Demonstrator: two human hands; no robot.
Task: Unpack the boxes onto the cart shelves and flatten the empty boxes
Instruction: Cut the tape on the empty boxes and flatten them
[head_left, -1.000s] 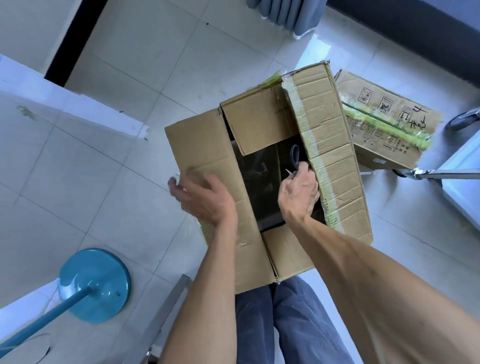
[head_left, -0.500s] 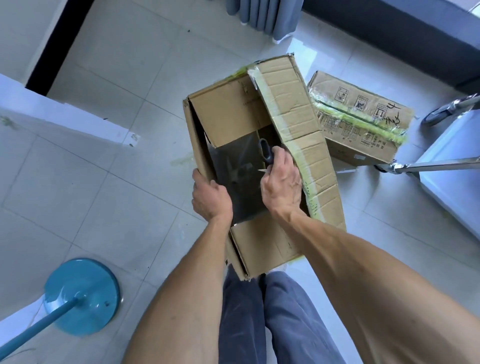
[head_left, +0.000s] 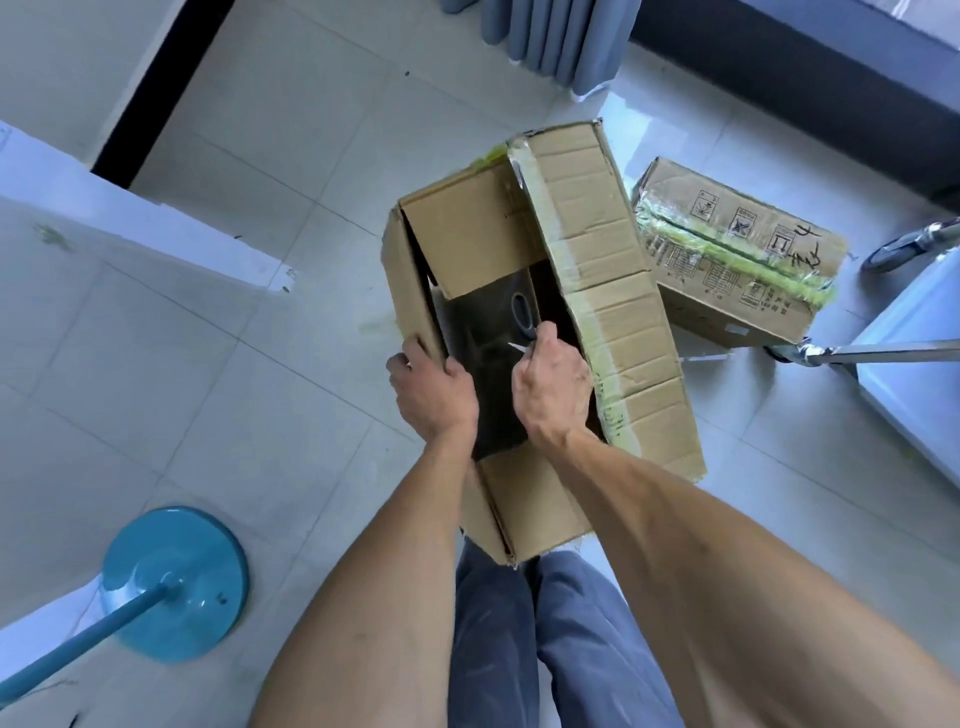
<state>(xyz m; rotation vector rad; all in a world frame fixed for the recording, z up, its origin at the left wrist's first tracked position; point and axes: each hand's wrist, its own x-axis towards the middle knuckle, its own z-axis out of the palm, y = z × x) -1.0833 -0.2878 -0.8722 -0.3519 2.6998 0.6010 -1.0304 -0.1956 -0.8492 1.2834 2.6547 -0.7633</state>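
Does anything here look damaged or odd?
Yes. The open box has creased flaps with torn tape along the edges. The right hand holds scissors over the opening, blade tip exposed near the left hand.

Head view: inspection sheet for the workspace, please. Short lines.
Surface: pale tiled floor.
Job's things: open cardboard box held above the legs, flaps spread, dark inside; taped second box on the floor beside it.
Clutter: blue round stand base at lower left.
Hands: left hand grips the box's left wall; right hand holds scissors over the opening.
Cables: nothing seen.
Surroundings: cart frame at right, grey curtain at top.
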